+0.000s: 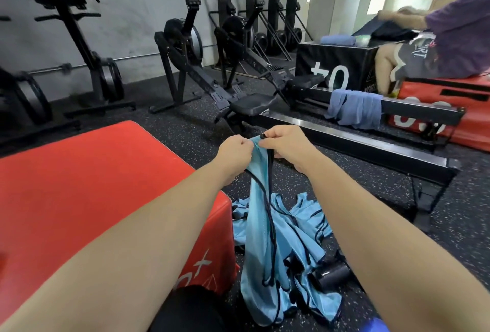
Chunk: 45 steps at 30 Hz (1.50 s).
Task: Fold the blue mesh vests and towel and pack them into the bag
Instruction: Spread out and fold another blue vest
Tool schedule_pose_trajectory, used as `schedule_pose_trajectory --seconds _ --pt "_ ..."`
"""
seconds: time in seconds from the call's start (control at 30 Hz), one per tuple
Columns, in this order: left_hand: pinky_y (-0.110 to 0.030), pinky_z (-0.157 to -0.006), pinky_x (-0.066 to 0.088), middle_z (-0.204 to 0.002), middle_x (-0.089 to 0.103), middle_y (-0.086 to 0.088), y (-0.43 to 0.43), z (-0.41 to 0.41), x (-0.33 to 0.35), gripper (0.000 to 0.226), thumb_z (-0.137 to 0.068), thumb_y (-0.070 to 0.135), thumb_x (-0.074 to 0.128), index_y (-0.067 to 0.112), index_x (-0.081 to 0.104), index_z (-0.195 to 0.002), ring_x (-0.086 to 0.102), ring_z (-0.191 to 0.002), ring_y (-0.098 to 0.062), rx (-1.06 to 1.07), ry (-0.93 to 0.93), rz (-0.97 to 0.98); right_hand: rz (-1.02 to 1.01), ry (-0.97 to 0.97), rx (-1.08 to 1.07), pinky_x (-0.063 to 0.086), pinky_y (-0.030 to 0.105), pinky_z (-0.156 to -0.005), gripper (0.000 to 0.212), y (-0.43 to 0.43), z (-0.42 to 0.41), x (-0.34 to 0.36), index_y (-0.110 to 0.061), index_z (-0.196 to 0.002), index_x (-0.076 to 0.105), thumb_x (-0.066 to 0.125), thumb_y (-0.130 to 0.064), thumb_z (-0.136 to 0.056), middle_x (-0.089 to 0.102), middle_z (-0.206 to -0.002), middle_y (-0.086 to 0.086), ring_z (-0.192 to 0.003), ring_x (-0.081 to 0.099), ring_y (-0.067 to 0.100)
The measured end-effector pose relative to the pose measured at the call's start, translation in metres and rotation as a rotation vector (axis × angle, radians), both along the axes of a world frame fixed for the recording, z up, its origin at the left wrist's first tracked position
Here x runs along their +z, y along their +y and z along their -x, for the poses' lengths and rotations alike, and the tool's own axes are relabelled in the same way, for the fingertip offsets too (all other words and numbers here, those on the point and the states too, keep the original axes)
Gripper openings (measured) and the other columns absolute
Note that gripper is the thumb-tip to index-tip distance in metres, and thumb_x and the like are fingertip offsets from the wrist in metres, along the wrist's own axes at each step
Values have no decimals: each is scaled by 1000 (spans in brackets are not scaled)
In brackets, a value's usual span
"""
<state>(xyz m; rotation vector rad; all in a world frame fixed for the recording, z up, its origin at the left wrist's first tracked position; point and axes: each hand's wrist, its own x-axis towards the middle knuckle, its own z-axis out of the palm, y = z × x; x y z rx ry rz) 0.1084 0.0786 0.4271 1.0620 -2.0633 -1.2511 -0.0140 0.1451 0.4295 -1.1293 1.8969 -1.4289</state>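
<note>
Sorting seemed the step in hand: the left grip [233, 150] and right grip [282, 143], close together, each pinched the top edge of one black-edged blue mesh piece [258, 215]. It hung down onto the heap of vests [305, 215] on the floor [201, 130] beside the red box [92, 186]. The towel [355, 111] lay draped over a rower rail [424, 110], well apart. Nothing looked folded, so next the piece, vest or bag I could not tell, wanted lifting free and spreading flat.

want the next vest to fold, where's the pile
Head view, lower centre: the vest pile lies on the floor between the red box, left, and the rowing machine rail, right.
</note>
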Motion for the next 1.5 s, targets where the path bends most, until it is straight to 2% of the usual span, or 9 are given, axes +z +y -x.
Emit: schedule_pose_trajectory --seconds 0.17,0.37,0.47,0.57,0.73,0.9,1.1,1.33,1.5 --pt "-18 -47 30 -62 47 5 0 6 2 15 -95 12 56 7 62 -83 38 -54 -7 -68 0 223 -15 68 112 47 23 -75 35 3 -2 11 -4 -111 65 63 7 -77 65 -94 15 -83 56 16" --pt "-11 -47 31 -53 51 14 -2 9 5 16 -90 15 69 9 67 -75 41 -42 5 -42 224 177 -157 257 144 22 26 -49 5 4 1 29 1 -71 55 52 2 -75 36 -64 8 -58 31 16" --pt "-17 -57 41 -64 60 6 -2 9 4 18 -91 17 68 13 65 -74 49 -58 -2 -24 291 69 -180 271 167 17 20 -40 10 5 3 38 -13 -74 54 58 -4 -76 31 -55 0 -40 22 5" --pt "-33 -68 51 -76 64 -4 -4 4 2 21 -94 26 65 14 64 -77 56 -72 -15 -24 345 -85 -210 319 208 20 18 -41 21 6 7 40 -8 -68 51 67 -10 -81 34 -53 0 -39 24 5" --pt "-36 -78 55 -86 66 -6 -2 -4 -6 32 -83 40 76 13 61 -88 61 -77 -15 -105 336 -215 -70 338 114 31 19 -51 15 -3 4 39 10 -83 68 62 -4 -84 47 -63 9 -55 38 9" --pt "-14 -50 40 -58 59 1 -5 -15 -33 32 -80 10 79 9 48 -71 62 -56 -10 -147 175 -122 133 269 28 23 22 -47 26 -13 -4 48 7 -71 57 64 -12 -89 36 -61 7 -50 28 8" --pt "-31 -61 46 -80 65 -12 -7 -19 -56 4 -84 3 65 1 62 -86 53 -67 -17 -62 0 -24 270 238 -8 27 16 -45 27 -27 -19 71 12 -91 66 62 -15 -91 45 -67 8 -51 32 8" --pt "-28 -52 26 -58 39 5 -33 -42 -73 40 -93 25 56 17 34 -59 35 -53 -12 16 -364 221 386 199 -163 25 27 -57 27 -37 -1 74 5 -70 56 59 -14 -90 35 -63 7 -60 32 15" --pt "-31 -48 24 -53 32 3 -49 -43 -40 50 -96 25 57 17 31 -55 31 -52 -16 41 -217 323 270 287 -26 30 29 -62 27 -36 13 61 15 -82 60 64 -11 -86 48 -72 13 -67 39 16"
